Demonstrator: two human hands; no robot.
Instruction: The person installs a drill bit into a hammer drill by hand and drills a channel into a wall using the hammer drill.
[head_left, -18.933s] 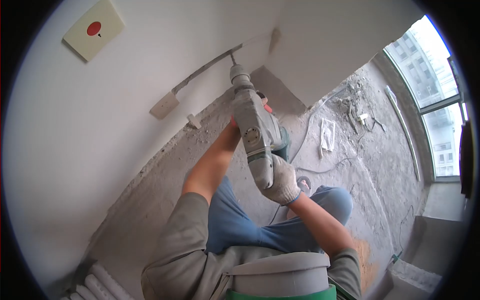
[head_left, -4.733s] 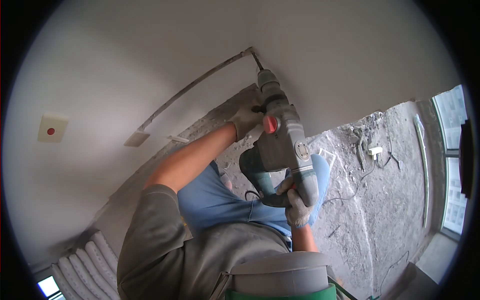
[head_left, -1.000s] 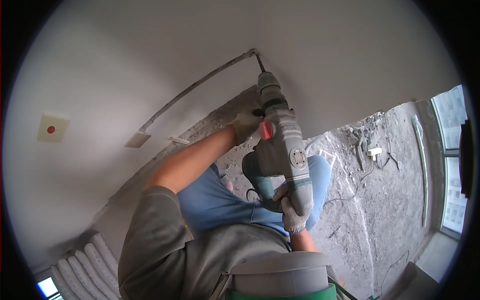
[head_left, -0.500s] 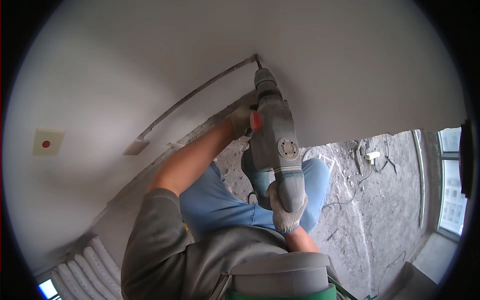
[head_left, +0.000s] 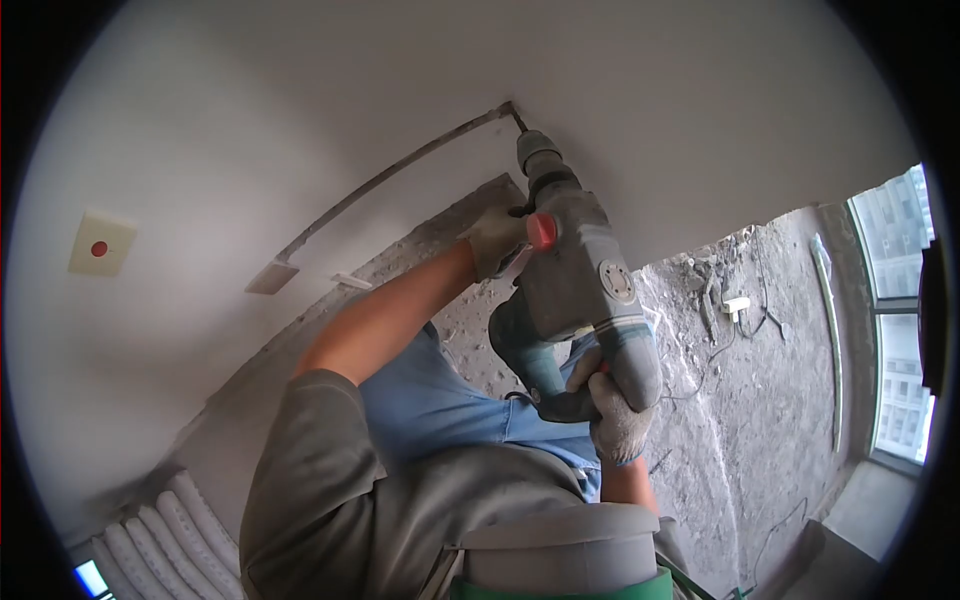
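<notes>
A grey-green rotary hammer drill (head_left: 585, 262) with a red knob (head_left: 541, 231) is held in both gloved hands. Its bit (head_left: 518, 121) points away from me and meets the white wall at the upper end of a narrow chased groove (head_left: 385, 178). My left hand (head_left: 494, 241) is closed at the front of the drill, behind the chuck; its fingertips are partly hidden by the tool body. At the back, my right hand (head_left: 618, 418) wraps the rear grip, its thumb side showing near the motor housing.
The groove's lower end meets a small wall box (head_left: 272, 277); left of it is a cream plate (head_left: 102, 243) with a red button. Rubble and cables with a white power strip (head_left: 736, 305) lie on the rough floor (head_left: 760, 400). Windows (head_left: 895, 330) are at right, a radiator (head_left: 165, 535) at lower left.
The drill's rear end has swung to the right together with my right hand, so the tool slants more. The bit's tip stays by the groove's end. The view has shifted slightly.
</notes>
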